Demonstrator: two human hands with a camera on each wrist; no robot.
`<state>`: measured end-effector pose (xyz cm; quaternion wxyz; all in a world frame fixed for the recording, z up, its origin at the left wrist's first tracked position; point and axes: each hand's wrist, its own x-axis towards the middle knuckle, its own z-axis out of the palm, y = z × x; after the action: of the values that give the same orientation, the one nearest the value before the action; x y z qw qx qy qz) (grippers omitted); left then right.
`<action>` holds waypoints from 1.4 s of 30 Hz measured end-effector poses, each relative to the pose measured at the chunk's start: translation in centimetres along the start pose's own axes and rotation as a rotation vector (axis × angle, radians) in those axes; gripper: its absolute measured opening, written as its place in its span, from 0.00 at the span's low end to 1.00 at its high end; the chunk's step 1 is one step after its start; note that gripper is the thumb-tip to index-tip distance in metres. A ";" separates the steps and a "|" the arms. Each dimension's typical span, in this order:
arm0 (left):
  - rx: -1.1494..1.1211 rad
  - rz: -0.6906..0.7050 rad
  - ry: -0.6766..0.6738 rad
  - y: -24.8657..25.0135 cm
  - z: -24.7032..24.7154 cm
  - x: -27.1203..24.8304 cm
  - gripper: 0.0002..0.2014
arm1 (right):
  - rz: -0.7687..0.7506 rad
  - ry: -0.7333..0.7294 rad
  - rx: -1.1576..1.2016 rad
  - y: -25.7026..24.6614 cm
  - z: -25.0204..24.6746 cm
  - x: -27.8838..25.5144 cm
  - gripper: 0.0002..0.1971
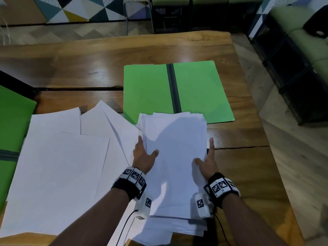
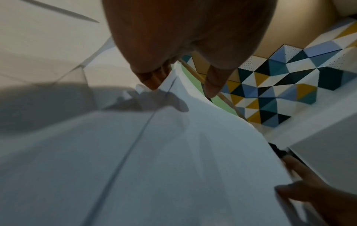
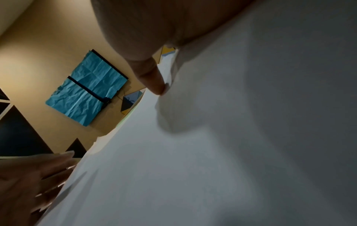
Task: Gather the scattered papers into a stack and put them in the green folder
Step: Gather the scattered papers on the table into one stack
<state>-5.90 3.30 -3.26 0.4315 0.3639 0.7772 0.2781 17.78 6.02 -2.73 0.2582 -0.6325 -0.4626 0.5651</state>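
Where both hands work, a glossy brown wooden table (image 1: 88, 71) with cracks between its planks fills the room's middle, a triangle-patterned wall (image 1: 79, 9) and green-cushioned benches (image 1: 301, 38) beyond the fingertips. Just ahead of the hands lies the green folder (image 1: 150, 89), open flat with a dark spine; the stack of papers (image 1: 175, 148) overlaps its near edge. Loose white sheets (image 1: 62, 157) fan out beside the left hand (image 1: 143, 155), and another green folder (image 1: 10, 121) sits further that way. That hand grips the stack's left edge, thumb on top; the right hand (image 1: 207, 162) grips the opposite edge likewise
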 end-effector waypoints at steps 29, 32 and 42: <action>0.201 -0.192 0.294 10.7 5.1 9.9 0.48 | 0.007 -0.090 -0.335 -1.7 -1.6 4.9 0.49; 0.251 -0.134 0.282 10.4 5.3 9.8 0.43 | 0.008 -0.106 -0.405 -2.2 -1.8 5.5 0.48; 0.789 0.495 -0.109 13.0 7.7 10.4 0.39 | -0.021 -0.096 -0.328 -1.1 -1.7 5.4 0.48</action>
<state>1.24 20.14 -2.12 0.2212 0.6887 0.6896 0.0361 18.71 11.55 -3.98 0.1349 -0.6335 -0.5670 0.5090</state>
